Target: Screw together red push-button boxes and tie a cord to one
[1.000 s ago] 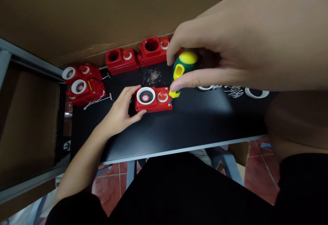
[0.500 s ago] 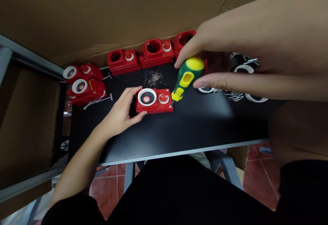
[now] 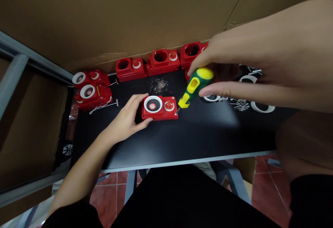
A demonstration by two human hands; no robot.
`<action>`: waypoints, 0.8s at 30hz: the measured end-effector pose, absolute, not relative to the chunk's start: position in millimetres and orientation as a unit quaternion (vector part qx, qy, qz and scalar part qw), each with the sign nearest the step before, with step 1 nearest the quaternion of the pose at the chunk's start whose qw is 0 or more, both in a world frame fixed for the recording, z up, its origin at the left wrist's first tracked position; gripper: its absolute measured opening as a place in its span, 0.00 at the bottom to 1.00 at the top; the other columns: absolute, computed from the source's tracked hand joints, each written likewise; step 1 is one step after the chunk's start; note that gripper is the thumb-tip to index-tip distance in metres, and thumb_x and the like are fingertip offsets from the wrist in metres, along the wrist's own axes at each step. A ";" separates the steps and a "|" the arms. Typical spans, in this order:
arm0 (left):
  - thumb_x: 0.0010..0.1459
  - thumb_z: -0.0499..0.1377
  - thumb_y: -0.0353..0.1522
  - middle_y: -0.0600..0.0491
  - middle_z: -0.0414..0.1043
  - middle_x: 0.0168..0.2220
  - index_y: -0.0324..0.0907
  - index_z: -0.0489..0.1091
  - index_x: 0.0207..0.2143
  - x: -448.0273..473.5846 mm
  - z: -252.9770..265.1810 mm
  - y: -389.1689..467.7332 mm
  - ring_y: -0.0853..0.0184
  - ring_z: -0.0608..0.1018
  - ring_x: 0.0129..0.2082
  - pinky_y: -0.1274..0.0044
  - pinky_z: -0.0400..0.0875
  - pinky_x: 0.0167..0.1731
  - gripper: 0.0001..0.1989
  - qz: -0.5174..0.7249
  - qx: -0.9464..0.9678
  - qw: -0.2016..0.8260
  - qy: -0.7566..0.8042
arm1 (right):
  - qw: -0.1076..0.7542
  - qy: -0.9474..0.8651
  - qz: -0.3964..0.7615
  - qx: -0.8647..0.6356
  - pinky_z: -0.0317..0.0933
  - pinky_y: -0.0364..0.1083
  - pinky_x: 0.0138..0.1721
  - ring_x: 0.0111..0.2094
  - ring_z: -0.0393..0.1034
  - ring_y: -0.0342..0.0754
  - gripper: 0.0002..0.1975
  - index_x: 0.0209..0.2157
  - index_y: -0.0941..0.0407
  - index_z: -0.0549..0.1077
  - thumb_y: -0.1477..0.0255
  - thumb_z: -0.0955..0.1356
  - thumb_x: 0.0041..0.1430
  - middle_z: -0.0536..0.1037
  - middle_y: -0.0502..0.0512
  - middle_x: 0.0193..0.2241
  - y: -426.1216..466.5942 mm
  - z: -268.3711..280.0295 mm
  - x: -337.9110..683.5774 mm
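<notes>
A red box point(image 3: 161, 116) with a white-ringed round opening and a small clear-covered red part lies on the black table. My left hand point(image 3: 128, 120) grips its left end between thumb and fingers. A green and yellow screwdriver point(image 3: 193, 87) leans over the right end, its tip at the box's near right corner. My right hand point(image 3: 249, 65) holds the screwdriver's handle between thumb and fingers. Whether the tip sits in a screw is too small to tell.
Red boxes without white rings point(image 3: 161, 63) line the back by the cardboard wall point(image 3: 156, 9). Two ringed boxes point(image 3: 95, 96) stand left beside small T-shaped rods point(image 3: 116, 102). White rings point(image 3: 262, 107) and loose screws point(image 3: 240, 104) lie right. Debris point(image 3: 158, 85) is scattered behind the held box.
The whole view has shifted slightly, so things appear lower and further right. The screwdriver leans a little more to the right, its tip still at the same corner. Both grips stay the same.
</notes>
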State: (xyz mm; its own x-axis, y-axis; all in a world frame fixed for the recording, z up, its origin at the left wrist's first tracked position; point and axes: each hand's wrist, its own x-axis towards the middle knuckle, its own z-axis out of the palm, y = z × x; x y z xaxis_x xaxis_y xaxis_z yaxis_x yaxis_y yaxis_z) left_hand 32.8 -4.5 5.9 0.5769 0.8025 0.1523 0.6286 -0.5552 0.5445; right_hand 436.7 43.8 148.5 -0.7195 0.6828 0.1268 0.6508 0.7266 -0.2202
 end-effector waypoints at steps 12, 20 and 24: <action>0.81 0.67 0.44 0.33 0.74 0.75 0.42 0.63 0.82 33.0 2.8 -6.1 0.41 0.82 0.74 0.48 0.81 0.77 0.36 0.205 0.858 0.226 0.413 | 0.094 -0.941 0.031 -0.323 0.62 0.56 0.35 0.39 0.79 0.53 0.31 0.65 0.39 0.83 0.39 0.59 0.86 0.90 0.50 0.53 47.1 146.4 443.3; 0.80 0.68 0.44 0.34 0.74 0.75 0.43 0.63 0.83 32.6 1.6 -6.7 0.41 0.81 0.74 0.47 0.80 0.77 0.37 0.204 0.852 0.234 0.421 | 0.110 -0.945 0.030 -0.306 0.61 0.56 0.34 0.34 0.76 0.50 0.39 0.57 0.43 0.86 0.36 0.53 0.85 0.88 0.52 0.45 46.3 150.2 430.7; 0.81 0.68 0.44 0.34 0.74 0.76 0.44 0.63 0.83 32.6 1.0 -6.3 0.41 0.81 0.75 0.48 0.81 0.77 0.37 0.208 0.854 0.233 0.417 | 0.103 -0.940 0.040 -0.322 0.62 0.55 0.36 0.36 0.76 0.51 0.39 0.59 0.43 0.86 0.33 0.55 0.84 0.88 0.53 0.46 45.6 148.7 432.4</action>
